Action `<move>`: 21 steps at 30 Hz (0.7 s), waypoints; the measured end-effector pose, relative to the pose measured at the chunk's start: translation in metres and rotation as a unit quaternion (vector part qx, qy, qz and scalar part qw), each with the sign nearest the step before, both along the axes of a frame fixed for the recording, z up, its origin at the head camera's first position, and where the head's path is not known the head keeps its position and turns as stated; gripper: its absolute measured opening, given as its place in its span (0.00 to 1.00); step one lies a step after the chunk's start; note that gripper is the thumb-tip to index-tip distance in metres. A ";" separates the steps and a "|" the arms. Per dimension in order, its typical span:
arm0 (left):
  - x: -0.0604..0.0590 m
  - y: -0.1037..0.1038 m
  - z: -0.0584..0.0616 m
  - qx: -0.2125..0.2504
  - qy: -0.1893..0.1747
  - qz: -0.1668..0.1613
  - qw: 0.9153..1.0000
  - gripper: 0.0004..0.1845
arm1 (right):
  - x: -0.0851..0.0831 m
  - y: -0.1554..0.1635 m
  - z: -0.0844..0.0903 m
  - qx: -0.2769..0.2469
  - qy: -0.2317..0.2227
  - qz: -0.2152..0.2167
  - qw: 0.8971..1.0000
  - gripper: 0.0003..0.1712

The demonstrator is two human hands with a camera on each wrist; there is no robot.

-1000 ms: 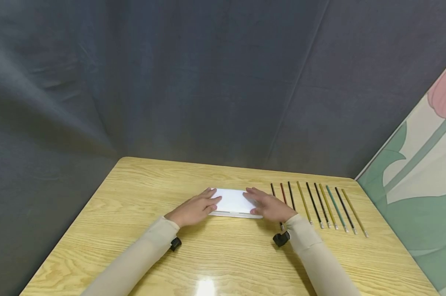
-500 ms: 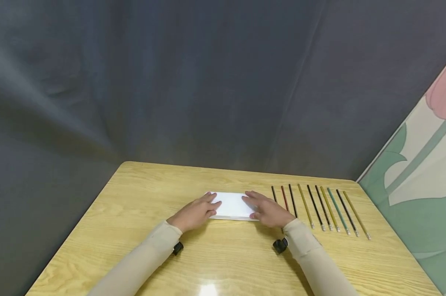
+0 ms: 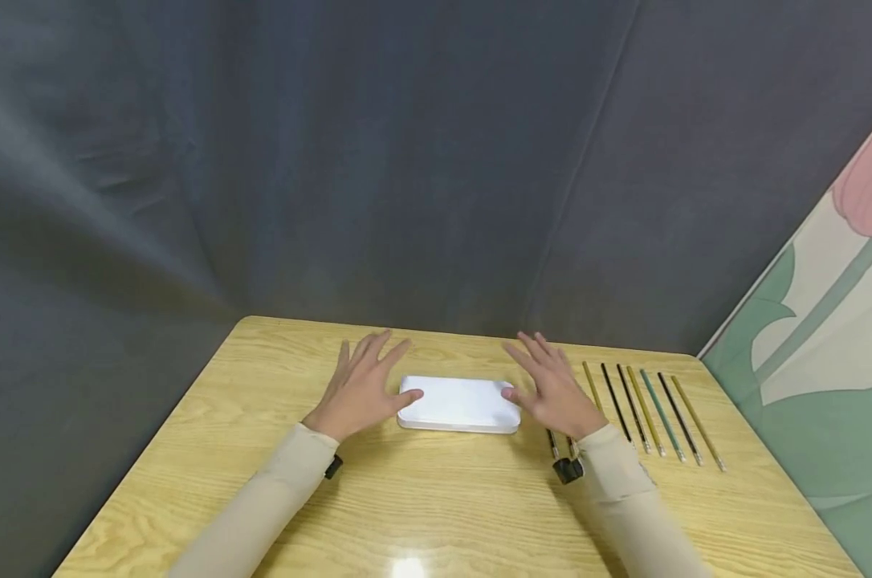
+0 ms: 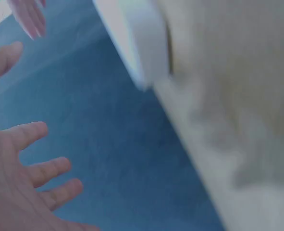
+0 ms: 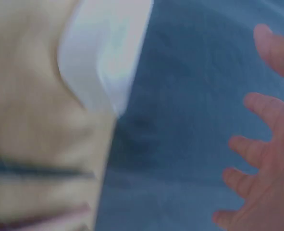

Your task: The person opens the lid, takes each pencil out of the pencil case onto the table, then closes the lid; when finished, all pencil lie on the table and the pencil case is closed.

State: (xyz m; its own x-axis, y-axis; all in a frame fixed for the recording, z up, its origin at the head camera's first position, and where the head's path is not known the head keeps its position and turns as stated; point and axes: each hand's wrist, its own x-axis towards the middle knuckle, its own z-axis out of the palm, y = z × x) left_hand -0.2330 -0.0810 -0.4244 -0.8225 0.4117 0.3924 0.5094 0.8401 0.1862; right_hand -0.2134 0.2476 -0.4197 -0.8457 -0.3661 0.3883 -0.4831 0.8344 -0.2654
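A flat white pencil case (image 3: 459,404) with rounded corners lies closed on the wooden table in the head view. My left hand (image 3: 360,395) is raised at its left end, fingers spread and thumb over the case's edge. Opposite it, my right hand (image 3: 552,392) is likewise spread at the right end. Both wrist views show daylight between hand and case: the left palm (image 4: 17,178) and the right palm (image 5: 271,168) hold nothing. One end of the white case (image 5: 91,62) is blurred in the right wrist view.
Several pencils lie in a row to the right, among them a teal pencil (image 3: 662,413) and a yellow pencil (image 3: 698,421). My right hand and forearm hide some of them. A dark curtain (image 3: 421,177) hangs behind the wooden table (image 3: 436,506).
Both hands have lifted off the top of the white pencil case and moved outward, with fingers spreading. The case now shows its full length and stays in about the same place.
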 end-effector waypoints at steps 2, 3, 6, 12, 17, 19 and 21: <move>-0.004 -0.010 0.009 -0.003 0.014 0.029 0.999 0.47 | 0.000 0.012 0.008 0.010 0.012 -0.031 0.999 0.45; -0.006 -0.015 0.012 0.000 0.016 0.040 0.999 0.48 | 0.000 0.019 0.012 0.014 0.016 -0.046 0.999 0.46; -0.012 -0.030 0.020 0.001 0.022 0.070 0.997 0.50 | 0.000 0.038 0.020 0.020 0.024 -0.086 0.996 0.49; -0.019 -0.059 0.028 -0.007 0.024 0.112 0.993 0.52 | 0.006 0.071 0.031 0.024 0.023 -0.145 0.989 0.49; -0.018 -0.069 0.030 0.004 0.021 0.121 0.992 0.53 | 0.012 0.086 0.036 0.019 0.022 -0.172 0.985 0.49; -0.017 -0.070 0.030 0.009 0.017 0.121 0.992 0.53 | 0.014 0.089 0.038 0.021 0.021 -0.178 0.983 0.49; -0.017 -0.070 0.030 0.007 0.013 0.121 0.993 0.53 | 0.015 0.090 0.039 0.024 0.022 -0.182 0.983 0.49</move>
